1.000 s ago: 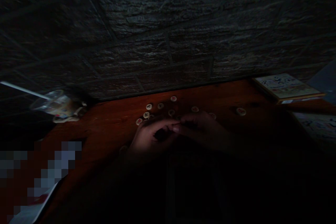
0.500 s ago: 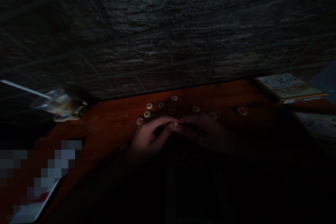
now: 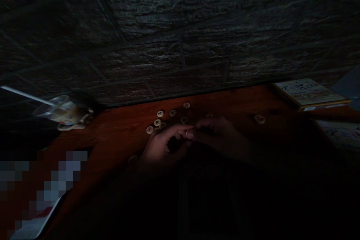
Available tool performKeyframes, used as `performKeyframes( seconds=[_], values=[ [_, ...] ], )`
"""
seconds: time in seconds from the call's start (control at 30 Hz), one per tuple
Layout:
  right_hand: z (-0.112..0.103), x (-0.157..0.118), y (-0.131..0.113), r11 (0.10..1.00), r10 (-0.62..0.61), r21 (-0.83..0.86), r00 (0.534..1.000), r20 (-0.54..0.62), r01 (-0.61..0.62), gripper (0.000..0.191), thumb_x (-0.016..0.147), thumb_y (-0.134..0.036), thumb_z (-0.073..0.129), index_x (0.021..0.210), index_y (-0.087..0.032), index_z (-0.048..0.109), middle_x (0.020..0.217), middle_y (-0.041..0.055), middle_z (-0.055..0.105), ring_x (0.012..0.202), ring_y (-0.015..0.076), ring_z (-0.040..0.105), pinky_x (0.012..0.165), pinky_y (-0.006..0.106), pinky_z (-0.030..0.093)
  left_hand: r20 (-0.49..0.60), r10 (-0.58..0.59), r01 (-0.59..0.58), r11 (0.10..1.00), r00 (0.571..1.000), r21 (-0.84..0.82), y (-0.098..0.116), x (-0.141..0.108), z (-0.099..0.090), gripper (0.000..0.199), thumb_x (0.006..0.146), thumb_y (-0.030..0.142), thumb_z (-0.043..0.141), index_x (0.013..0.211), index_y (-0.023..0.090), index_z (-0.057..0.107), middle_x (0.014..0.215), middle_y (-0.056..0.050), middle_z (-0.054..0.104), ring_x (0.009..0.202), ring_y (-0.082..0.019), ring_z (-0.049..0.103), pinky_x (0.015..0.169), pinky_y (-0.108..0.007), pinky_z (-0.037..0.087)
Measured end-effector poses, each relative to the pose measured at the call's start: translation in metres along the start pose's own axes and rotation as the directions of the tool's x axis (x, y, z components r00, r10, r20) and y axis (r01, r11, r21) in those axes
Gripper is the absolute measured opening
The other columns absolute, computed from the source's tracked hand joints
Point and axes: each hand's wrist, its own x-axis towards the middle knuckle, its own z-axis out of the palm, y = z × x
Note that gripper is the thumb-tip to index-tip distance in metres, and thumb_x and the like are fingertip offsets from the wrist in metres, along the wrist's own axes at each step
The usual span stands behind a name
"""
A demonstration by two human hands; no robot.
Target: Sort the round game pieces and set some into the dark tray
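In the middle of the dim head view, my right hand (image 3: 219, 135) pinches a round Chinese chess piece (image 3: 188, 134) between thumb and fingers; only the piece's pale edge shows. Facing it, my left hand (image 3: 163, 142) is curved, its thumb lowered away from its fingers. Its fingertips are at the held piece, and whether they touch it I cannot tell. Past the hands lie loose pieces with dark characters, such as one Chinese chess piece (image 3: 160, 113), and others with red ones, such as another piece (image 3: 186, 105). A red-lettered piece (image 3: 150, 129) lies beside my left hand.
A stone wall (image 3: 168, 37) rises behind the wooden table (image 3: 118, 123). At the left stands a clear plastic cup (image 3: 66, 110) with a straw. Two flat boxes, one a printed box (image 3: 309, 92), lie at the right. A lone piece (image 3: 259, 119) lies near them. Deep shadow covers the front.
My left thumb has dropped away from the piece, opening a gap to its fingers. My right hand keeps its pinch and now covers more of the pieces behind it.
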Motion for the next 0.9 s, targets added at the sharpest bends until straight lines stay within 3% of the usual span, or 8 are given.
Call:
performKeyframes(
  seconds=[0.2, 0.43, 0.63, 0.9],
  values=[
    [-0.0013, 0.0005, 0.0001, 0.998, -0.056, -0.034, 0.998, -0.006, 0.056, 0.035, 0.095, -0.043, 0.066, 0.075, -0.016, 0.075, 0.063, -0.0025, 0.061, 0.061, 0.0106, 0.054, 0.056, 0.023, 0.037, -0.062, 0.014, -0.013, 1.0, 0.998, 0.019, -0.0015, -0.0001, 0.0028, 0.025, 0.09, 0.019, 0.075, 0.115, 0.022, 0.074, 0.089, 0.0, 0.078, 0.078, -0.014, 0.07, 0.076, -0.025, 0.055],
    [-0.0006, -0.0006, -0.0015, 0.999, -0.025, 0.03, 0.999, 0.035, 0.024, 0.029, 0.094, -0.041, 0.063, 0.088, -0.017, 0.078, 0.08, 0.0029, 0.076, 0.072, 0.0158, 0.066, 0.063, 0.026, 0.047, -0.039, -0.074, 0.071, 0.996, 0.997, -0.057, 0.0011, 0.0004, -0.0007, 0.024, 0.099, 0.024, 0.065, 0.122, 0.022, 0.074, 0.102, -0.005, 0.081, 0.091, -0.019, 0.076, 0.082, -0.03, 0.058],
    [0.0026, 0.0, 0.0061, 1.0, 0.0, 0.006, 0.999, 0.043, 0.0, 0.024, 0.091, -0.039, 0.067, 0.092, -0.018, 0.078, 0.076, 0.0016, 0.073, 0.068, 0.0147, 0.062, 0.059, 0.026, 0.044, -0.018, -0.086, 0.085, 0.995, 0.996, -0.053, 0.0022, 0.0024, -0.0041, 0.024, 0.101, 0.026, 0.062, 0.12, 0.021, 0.074, 0.101, -0.006, 0.082, 0.091, -0.02, 0.077, 0.083, -0.031, 0.06],
    [0.0015, -0.0006, 0.0002, 0.999, -0.021, -0.044, 1.0, 0.001, 0.021, 0.028, 0.092, -0.041, 0.067, 0.083, -0.016, 0.078, 0.067, -0.0006, 0.068, 0.063, 0.0121, 0.057, 0.056, 0.024, 0.039, -0.018, 0.074, -0.074, 0.997, 0.997, 0.013, 0.0029, 0.0048, -0.005, 0.027, 0.097, 0.015, 0.065, 0.121, 0.022, 0.076, 0.105, -0.005, 0.078, 0.095, -0.018, 0.073, 0.085, -0.03, 0.056]
  ],
)
